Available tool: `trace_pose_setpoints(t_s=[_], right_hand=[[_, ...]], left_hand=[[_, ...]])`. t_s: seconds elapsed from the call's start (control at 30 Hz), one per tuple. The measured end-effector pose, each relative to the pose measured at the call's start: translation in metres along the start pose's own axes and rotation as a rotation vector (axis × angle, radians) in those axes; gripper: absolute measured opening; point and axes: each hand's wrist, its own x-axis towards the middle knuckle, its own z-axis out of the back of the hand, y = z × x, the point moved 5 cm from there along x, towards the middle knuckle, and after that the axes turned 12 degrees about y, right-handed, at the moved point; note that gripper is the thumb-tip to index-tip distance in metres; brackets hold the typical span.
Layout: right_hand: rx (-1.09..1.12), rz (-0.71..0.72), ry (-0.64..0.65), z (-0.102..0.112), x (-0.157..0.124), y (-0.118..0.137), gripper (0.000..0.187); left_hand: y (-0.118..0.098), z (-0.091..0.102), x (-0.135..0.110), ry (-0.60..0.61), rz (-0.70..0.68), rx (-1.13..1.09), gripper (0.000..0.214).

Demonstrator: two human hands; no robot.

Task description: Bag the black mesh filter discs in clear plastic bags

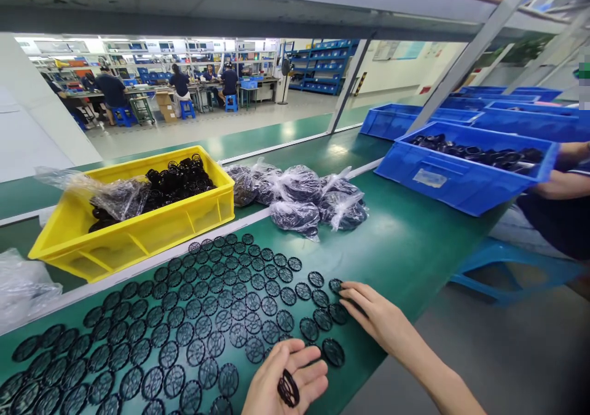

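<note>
The person's left hand (pixel 270 384) lay palm up over the near edge of the green workbench (pixel 405 261), its fingers half curled around a small stack of black mesh discs (pixel 288 388) resting in the palm. The right hand (pixel 375 316) was open, with its fingers spread and held low over the workbench, and its fingertips (pixel 349 290) were touching or just beside the outermost loose discs (pixel 285 321), though it had hold of nothing visible. Many more of these discs lay flat in a single layer across the workbench, close together but mostly not overlapping (each was a thin round lattice, its pattern too fine to make out fully). Beyond a white rail (pixel 59 304) along the far side of the workbench stood a yellow crate (pixel 138 243) holding a heap of black parts and a clear plastic bag (pixel 120 198), with more tied bags of black parts (pixel 295 187) just beside it. Further along the workbench, a blue crate (pixel 461 184) held dark parts, and a co-worker's forearms (pixel 562 181) reached toward it from the workbench's right side, above a blue stool (pixel 507 273).
</note>
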Motion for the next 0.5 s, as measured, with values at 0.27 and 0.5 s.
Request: trace_pose_setpoints(t_s=[0.27,0.5], right_hand=[[0.278,0.158,-0.047,0.027,-0.01,0.108,0.017],[0.317,0.44,0.196,0.011,-0.009,0.18,0.023]], left_hand=[[-0.009,-0.023,0.004,-0.012,-0.043,-0.223,0.053],[-0.018,-0.026,-0.004,0.021,-0.05,-0.086,0.056]])
